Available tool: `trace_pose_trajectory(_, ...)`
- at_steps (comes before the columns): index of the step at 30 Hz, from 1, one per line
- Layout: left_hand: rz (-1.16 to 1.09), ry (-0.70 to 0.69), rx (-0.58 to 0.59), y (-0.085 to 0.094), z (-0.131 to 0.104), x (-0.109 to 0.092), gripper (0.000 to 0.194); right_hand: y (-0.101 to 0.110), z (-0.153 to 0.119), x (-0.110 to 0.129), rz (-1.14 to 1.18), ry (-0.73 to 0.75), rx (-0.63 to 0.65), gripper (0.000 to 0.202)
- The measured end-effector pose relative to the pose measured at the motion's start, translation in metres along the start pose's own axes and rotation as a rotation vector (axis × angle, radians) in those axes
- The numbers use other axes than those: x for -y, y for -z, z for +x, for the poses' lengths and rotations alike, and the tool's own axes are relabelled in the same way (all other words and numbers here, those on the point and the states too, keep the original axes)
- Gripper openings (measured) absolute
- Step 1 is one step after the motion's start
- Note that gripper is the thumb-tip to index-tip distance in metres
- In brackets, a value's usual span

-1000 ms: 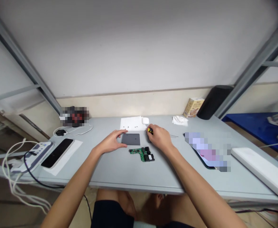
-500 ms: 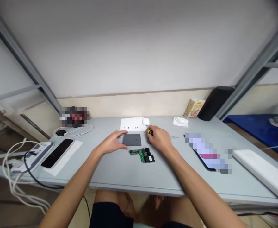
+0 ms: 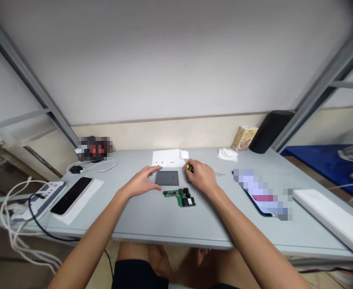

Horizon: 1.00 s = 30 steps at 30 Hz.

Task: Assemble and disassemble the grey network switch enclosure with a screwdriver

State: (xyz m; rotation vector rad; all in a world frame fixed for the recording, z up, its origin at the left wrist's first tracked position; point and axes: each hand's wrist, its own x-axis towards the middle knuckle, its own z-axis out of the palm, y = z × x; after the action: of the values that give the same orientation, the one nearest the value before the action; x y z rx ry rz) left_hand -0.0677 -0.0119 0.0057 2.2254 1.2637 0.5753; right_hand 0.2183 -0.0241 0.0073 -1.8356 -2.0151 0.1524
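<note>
A flat dark grey rectangular panel (image 3: pixel 168 178) lies in the middle of the desk. My left hand (image 3: pixel 141 180) is around its left end, with the thumb at the near corner and the fingers at the far corner. My right hand (image 3: pixel 203 176) is closed on a screwdriver (image 3: pixel 189 167) with a black and yellow handle; a thin metal shaft shows to the right of the hand. Partly hidden under that hand is another dark grey piece (image 3: pixel 188 180). Nearer to me lies a green circuit board (image 3: pixel 180 196) with black components. Beyond the panel, several tiny dark screws (image 3: pixel 162 162) rest on white paper (image 3: pixel 167 154).
A white earphone case (image 3: pixel 184 154) sits by the paper. To the left are a phone (image 3: pixel 72 196), a power strip (image 3: pixel 40 200) and cables. A crumpled tissue (image 3: pixel 227 154), a carton (image 3: pixel 245 138), a black cylinder (image 3: pixel 271 131), a blurred device (image 3: pixel 257 192) and a long white object (image 3: pixel 329 218) stand or lie right.
The view has shifted slightly. Both hands keep almost the same places, the left at the panel and the right closed on the screwdriver.
</note>
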Motion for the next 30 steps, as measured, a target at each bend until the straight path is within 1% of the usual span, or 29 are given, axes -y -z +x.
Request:
trace_pose_trajectory(2, -0.037, -0.057, -0.016, 0.0, -0.001, -0.003, 0.084, 0.0, 0.0, 0.0, 0.001, -0.001, 0.002, 0.024)
trace_pose_trajectory(4, -0.046, -0.098, -0.009, 0.0, -0.001, -0.007, 0.087, 0.0, 0.0, 0.0, -0.001, -0.003, 0.008, 0.024)
trace_pose_trajectory(6, -0.019, -0.106, 0.026, 0.0, -0.003, -0.013, 0.09, 0.0, 0.0, 0.001, 0.0, -0.006, 0.007, 0.024)
trace_pose_trajectory(8, 0.023, -0.105, 0.057, -0.002, -0.004, -0.018, 0.087, 0.001, 0.0, 0.001, 0.004, -0.01, 0.008, 0.024)
trace_pose_trajectory(10, 0.062, -0.123, 0.081, -0.005, -0.006, -0.022, 0.068, 0.002, 0.0, 0.002, 0.006, -0.014, 0.01, 0.024)
trace_pose_trajectory(13, 0.102, -0.175, 0.12, -0.011, -0.007, -0.024, 0.028, 0.003, -0.001, 0.003, 0.007, -0.013, 0.01, 0.024)
trace_pose_trajectory(14, 0.112, -0.188, 0.125, -0.013, -0.006, -0.024, 0.019, 0.003, -0.001, 0.003, 0.007, -0.012, 0.009, 0.024)
trace_pose_trajectory(15, 0.119, -0.196, 0.122, -0.015, -0.006, -0.024, 0.015, 0.003, -0.001, 0.003, 0.006, -0.011, 0.009, 0.024)
trace_pose_trajectory(26, 0.157, -0.22, -0.023, -0.03, -0.003, -0.024, 0.014, 0.001, 0.0, 0.002, -0.012, -0.006, -0.002, 0.023)
trace_pose_trajectory(30, 0.172, -0.223, -0.034, -0.032, -0.003, -0.025, 0.014, 0.002, 0.0, 0.003, -0.017, -0.007, 0.003, 0.024)
